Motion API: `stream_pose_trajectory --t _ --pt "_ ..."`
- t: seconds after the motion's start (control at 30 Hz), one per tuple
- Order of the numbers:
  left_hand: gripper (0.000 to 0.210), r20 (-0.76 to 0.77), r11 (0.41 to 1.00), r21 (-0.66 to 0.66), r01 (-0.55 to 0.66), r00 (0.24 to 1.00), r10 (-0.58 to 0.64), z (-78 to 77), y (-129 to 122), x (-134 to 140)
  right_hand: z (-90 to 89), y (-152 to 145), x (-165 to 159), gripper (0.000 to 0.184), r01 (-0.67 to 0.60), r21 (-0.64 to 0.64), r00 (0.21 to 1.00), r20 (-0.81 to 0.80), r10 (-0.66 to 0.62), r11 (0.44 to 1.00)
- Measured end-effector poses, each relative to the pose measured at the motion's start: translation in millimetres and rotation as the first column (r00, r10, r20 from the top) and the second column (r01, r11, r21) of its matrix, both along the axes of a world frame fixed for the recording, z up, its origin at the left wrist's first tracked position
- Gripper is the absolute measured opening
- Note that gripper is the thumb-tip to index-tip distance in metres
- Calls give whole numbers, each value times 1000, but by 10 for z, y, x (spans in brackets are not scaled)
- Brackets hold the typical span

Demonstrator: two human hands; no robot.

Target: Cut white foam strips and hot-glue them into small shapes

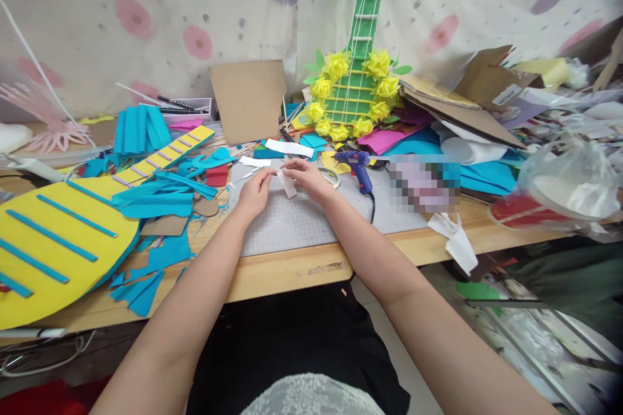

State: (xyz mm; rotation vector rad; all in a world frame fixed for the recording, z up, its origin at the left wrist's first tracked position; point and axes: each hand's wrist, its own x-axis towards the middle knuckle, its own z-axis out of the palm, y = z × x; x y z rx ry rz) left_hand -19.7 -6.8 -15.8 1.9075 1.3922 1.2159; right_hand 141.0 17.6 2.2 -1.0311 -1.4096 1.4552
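Nearest, the gray cutting mat (287, 227) lies along the wooden table's front edge (287, 272), presumably so that work on it sits within easy reach. Over the mat's middle, the left hand (256, 192) and right hand (306, 178) nearly meet, fingertips pinching the upper end of a small white paper piece (288, 186), its lower end hanging free; so light a pinch probably suits something thin and gives fine control. On the mat, just beside the right hand, is a tape roll (336, 176); further right rests a blue glue gun (359, 172), likely kept there for handiness, its cord trailing over the mat. White strips (289, 148) lie by the mat's far edge. Beyond it, a cardboard panel (249, 104) stands upright, and a green guitar shape (364, 19) trimmed with yellow flowers (337, 65) stands near the curtain. Back right of the mat, a cardboard box (487, 74) bears a white label (506, 94), too small to read; no brand is legible.
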Motion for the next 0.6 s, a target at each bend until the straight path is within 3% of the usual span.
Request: stream_pose_trajectory --t 0.23,0.6 --pt "28 -121 999 40 -7 993 12 -1 -15 0 15 -1 -55 30 28 -84 994 -103 -37 996" --pt "30 -344 985 174 8 937 53 3 -33 33 -83 87 -124 36 110 -120 992 -52 -117 987"
